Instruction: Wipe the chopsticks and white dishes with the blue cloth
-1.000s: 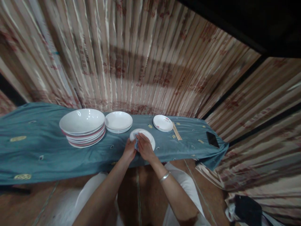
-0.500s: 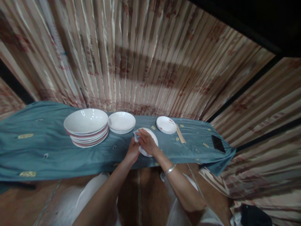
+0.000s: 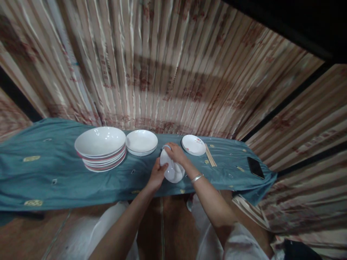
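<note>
Nearest, well this side of the dish, are the white trousers (image 3: 105, 224) and the brown floor (image 3: 149, 231). A silver bangle (image 3: 197, 178) circles the right wrist, just to the right of the dish.

The dish (image 3: 173, 173) is tilted over the front part of the blue table cover (image 3: 62, 180); whether it touches the cover, or is one piece or two, I cannot tell. The left hand (image 3: 157, 175) grips its left edge, thumb on the face. The right hand (image 3: 176, 153) is curled over its far-left rim, closed on a pale blue rag (image 3: 166, 147).

Half a second ago the right hand lay across the face; now it has shifted to the far rim and most of the face shows. That suggests the rubbing has passed from the middle to the edge.

Left of the dish, well apart, stand the stacked bowls (image 3: 100, 142); far to its right lies the phone (image 3: 255, 167), with chopsticks (image 3: 210, 157) between. Beyond it, plates (image 3: 141, 141) are stacked to the left and saucers (image 3: 193, 145) to the right. Farthest behind it hangs the curtain (image 3: 162, 72).
</note>
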Tool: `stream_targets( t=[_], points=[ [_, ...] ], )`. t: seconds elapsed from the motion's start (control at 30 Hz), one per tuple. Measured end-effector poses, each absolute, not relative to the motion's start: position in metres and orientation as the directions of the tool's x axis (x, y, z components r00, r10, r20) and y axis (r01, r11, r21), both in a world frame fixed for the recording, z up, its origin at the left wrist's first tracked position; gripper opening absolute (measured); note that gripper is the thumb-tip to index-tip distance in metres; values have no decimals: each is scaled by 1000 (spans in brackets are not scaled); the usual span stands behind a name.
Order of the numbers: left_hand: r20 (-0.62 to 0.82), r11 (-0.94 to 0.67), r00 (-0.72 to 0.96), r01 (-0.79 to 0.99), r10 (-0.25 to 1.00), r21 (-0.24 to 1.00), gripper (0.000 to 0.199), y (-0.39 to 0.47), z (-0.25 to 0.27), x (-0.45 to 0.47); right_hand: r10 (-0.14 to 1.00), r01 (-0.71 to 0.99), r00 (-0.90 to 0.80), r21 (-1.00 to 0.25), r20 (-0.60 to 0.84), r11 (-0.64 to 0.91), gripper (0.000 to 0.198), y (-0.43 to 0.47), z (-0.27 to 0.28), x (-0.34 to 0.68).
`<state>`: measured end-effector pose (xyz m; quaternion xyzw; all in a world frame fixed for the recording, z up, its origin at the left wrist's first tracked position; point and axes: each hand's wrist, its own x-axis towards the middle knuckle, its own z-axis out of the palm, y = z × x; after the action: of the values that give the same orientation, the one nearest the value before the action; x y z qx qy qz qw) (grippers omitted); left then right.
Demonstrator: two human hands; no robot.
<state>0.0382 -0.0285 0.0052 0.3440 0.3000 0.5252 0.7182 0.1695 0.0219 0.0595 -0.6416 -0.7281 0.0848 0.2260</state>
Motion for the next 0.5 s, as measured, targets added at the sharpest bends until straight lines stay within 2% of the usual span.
stream_targets(
  t=[0.3,0.5],
  points=[
    [-89,231,269,-558,959,797,43,-28,2,39,988,780,120,-625,96,-34,39,26,42,197],
    [-100,234,259,-563,961,793,44,-29,3,38,964,710,243,-697,110,-99,43,24,14,217]
  ],
)
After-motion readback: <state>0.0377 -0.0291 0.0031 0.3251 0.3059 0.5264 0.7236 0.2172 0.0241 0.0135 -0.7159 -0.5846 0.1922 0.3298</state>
